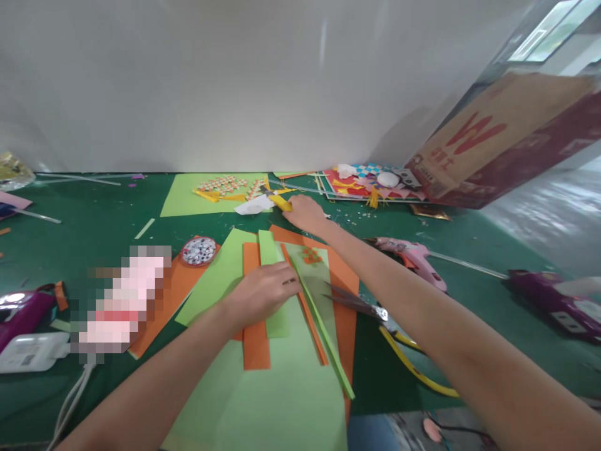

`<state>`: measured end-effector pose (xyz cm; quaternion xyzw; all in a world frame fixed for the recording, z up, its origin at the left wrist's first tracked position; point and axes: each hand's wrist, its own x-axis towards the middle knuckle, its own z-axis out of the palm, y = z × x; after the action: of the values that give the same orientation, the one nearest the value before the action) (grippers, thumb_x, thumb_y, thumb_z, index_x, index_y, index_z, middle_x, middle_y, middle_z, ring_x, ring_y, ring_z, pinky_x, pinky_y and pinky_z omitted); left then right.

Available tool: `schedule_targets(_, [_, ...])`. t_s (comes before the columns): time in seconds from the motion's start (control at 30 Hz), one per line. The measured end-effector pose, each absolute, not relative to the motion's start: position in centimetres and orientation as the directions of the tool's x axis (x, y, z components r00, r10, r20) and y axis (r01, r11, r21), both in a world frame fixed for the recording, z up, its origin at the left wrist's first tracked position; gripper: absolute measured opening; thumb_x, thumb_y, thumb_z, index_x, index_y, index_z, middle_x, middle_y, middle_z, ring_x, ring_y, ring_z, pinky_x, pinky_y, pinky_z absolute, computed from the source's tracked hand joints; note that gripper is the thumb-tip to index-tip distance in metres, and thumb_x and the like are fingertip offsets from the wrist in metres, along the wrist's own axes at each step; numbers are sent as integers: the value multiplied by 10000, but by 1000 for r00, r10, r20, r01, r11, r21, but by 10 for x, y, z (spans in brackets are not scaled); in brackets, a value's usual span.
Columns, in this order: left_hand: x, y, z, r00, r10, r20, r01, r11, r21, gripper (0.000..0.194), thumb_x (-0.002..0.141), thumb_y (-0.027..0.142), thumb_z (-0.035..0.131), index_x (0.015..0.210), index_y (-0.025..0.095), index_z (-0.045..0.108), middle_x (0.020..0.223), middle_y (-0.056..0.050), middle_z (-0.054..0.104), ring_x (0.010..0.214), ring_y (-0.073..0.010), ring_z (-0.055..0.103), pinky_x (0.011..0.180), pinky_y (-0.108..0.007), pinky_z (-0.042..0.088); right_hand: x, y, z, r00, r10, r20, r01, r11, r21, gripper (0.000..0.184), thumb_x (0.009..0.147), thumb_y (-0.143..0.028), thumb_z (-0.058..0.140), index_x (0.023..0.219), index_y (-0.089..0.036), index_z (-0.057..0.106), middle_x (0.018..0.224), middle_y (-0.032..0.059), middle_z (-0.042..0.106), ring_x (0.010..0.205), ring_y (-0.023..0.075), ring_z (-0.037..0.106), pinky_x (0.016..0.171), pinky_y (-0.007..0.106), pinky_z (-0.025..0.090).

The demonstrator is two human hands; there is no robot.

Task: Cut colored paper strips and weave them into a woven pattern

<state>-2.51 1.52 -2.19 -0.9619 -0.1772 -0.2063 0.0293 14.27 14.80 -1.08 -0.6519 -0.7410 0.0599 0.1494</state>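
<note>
My right hand (306,214) reaches to the back of the table, its fingers closed round a yellow-handled tool (280,202) whose exact kind I cannot make out. A crumpled white paper (256,205) lies beside that tool. Nearer to me, my left hand (263,293) rests with curled fingers over wide orange (256,351) and green paper strips (268,247); anything in its fingertips is hidden. Right by those fingertips run a thin orange strip (310,319) and a thin green strip (331,351). Small orange-and-green woven pieces (312,255) lie on the light green sheet (291,401).
Open scissors (375,311) lie under my right forearm. A pink glue gun (413,257) sits to the right, near a purple device (554,300). A round tub of googly eyes (199,250) stands left. Behind are folded stars (225,185) and a paper bag (502,138).
</note>
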Motion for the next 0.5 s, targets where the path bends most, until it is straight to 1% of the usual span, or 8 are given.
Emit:
schedule_targets(0.07, [-25, 15, -21, 851, 331, 407, 355, -935, 18, 202, 897, 52, 463, 846, 142, 637, 814, -57, 657, 795, -194, 609, 652, -301, 508, 145, 146, -10, -111, 983, 148, 949, 149, -279, 180, 822, -215, 591, 967, -120, 643, 1052, 197, 654, 1020, 317, 600, 792, 382, 449])
schedule_targets(0.2, [-25, 14, -19, 848, 338, 408, 367, -930, 7, 213, 903, 60, 453, 859, 145, 643, 830, -57, 669, 792, -188, 613, 669, -293, 510, 149, 141, -10, -117, 981, 156, 951, 156, -268, 205, 824, -217, 595, 993, -111, 644, 1071, 190, 652, 1015, 300, 608, 789, 358, 453])
schedule_targets(0.23, [-25, 14, -19, 830, 364, 422, 400, -917, 5, 210, 904, 69, 455, 856, 143, 645, 826, -58, 670, 786, -190, 613, 668, -296, 511, 150, 139, -9, -120, 980, 157, 951, 158, -265, 212, 825, -223, 601, 996, -107, 645, 1071, 190, 652, 1005, 296, 611, 789, 357, 454])
schedule_targets(0.3, [-26, 15, -18, 740, 471, 480, 524, -851, 28, 193, 915, 106, 461, 878, 137, 648, 837, -66, 675, 807, -201, 620, 688, -308, 516, 152, 136, -6, -129, 978, 162, 952, 168, -257, 233, 829, -240, 610, 1012, -101, 645, 1087, 192, 645, 1022, 297, 601, 807, 359, 453])
schedule_targets(0.4, [-27, 15, -19, 519, 660, 542, 717, -682, 144, 183, 923, 148, 462, 950, 155, 643, 909, -71, 678, 892, -206, 622, 740, -311, 523, 149, 127, 1, -157, 969, 189, 949, 201, -241, 289, 848, -253, 597, 1083, -85, 625, 1178, 208, 601, 1146, 315, 527, 859, 372, 440])
schedule_targets(0.47, [-26, 15, -20, 416, 754, 509, 771, -589, 243, 184, 899, 133, 483, 995, 180, 633, 962, -62, 671, 951, -202, 613, 791, -310, 521, 145, 119, 6, -208, 957, 201, 939, 253, -234, 290, 877, -236, 549, 1114, -84, 615, 1209, 205, 582, 1191, 302, 489, 876, 363, 434])
schedule_targets(0.5, [-26, 16, -20, 383, 791, 477, 779, -554, 294, 196, 880, 115, 499, 1006, 191, 629, 982, -58, 665, 969, -201, 609, 814, -312, 519, 141, 114, 8, -243, 951, 192, 929, 285, -235, 272, 890, -232, 524, 1097, -89, 628, 1181, 193, 597, 1168, 288, 506, 870, 353, 435])
